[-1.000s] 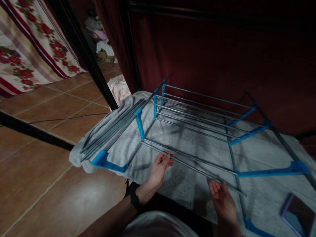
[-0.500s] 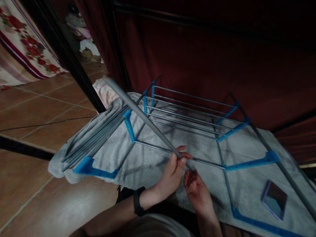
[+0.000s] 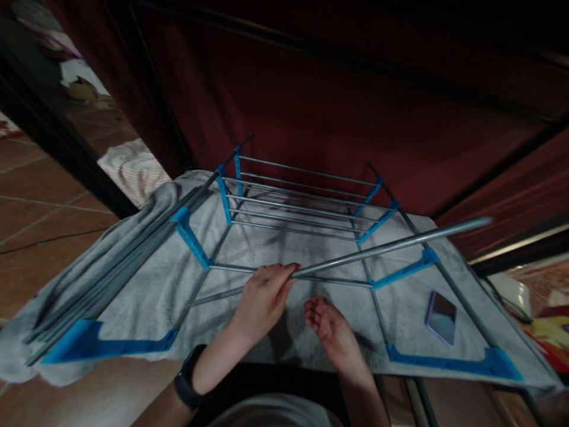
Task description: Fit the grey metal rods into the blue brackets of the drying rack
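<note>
My left hand (image 3: 267, 299), with a black watch on its wrist, is wrapped round a long grey metal tube (image 3: 377, 252). The tube slants across the frame, its far end raised at the right. My right hand (image 3: 329, 332) is palm up just below it, fingers loosely curled and apart from the tube, nothing in it. Beyond both hands lies a partly assembled rack (image 3: 293, 204) of thin metal rods joined by blue plastic brackets. The nearest crossbar runs behind my left hand. Blue brackets (image 3: 111, 344) also sit at the front left, and another bracket (image 3: 457, 362) at the front right.
Several loose grey tubes (image 3: 120, 261) lie bundled along the left side. A phone (image 3: 441, 317) rests on the grey blanket (image 3: 311, 246) at the right. Dark red panels (image 3: 311, 89) stand behind. A striped cloth (image 3: 131, 166) is at the left, near a dark post (image 3: 66, 136).
The tube has swung from pointing up left to pointing right, held in my left hand. My right hand has come away from it. The view has shifted to the right.
</note>
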Demonstrator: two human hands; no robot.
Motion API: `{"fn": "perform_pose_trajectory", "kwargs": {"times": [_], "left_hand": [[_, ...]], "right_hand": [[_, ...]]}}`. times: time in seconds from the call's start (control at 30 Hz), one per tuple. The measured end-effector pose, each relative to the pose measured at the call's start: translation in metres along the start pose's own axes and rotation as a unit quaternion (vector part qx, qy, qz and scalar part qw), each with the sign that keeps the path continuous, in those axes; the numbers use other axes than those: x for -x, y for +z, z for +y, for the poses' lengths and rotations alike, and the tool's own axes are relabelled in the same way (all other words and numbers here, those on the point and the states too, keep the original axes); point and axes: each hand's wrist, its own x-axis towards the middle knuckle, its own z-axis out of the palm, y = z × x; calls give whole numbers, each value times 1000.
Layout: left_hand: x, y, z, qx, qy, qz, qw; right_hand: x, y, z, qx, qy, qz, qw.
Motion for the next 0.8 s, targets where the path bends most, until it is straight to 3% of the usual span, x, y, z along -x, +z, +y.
{"fn": "perform_pose_trajectory", "kwargs": {"times": [0.2, 0.47, 0.8], "left_hand": [[16, 22, -32, -137, -20, -103, 985], [40, 46, -56, -197, -35, -233, 952], [49, 59, -76, -194, -84, -291, 933]], "right_hand": [[-5, -16, -16, -11, -71, 70, 995], [-16, -34, -16, -70, -138, 109, 982], [-38, -61, -8, -96, -155, 177, 967]]}}
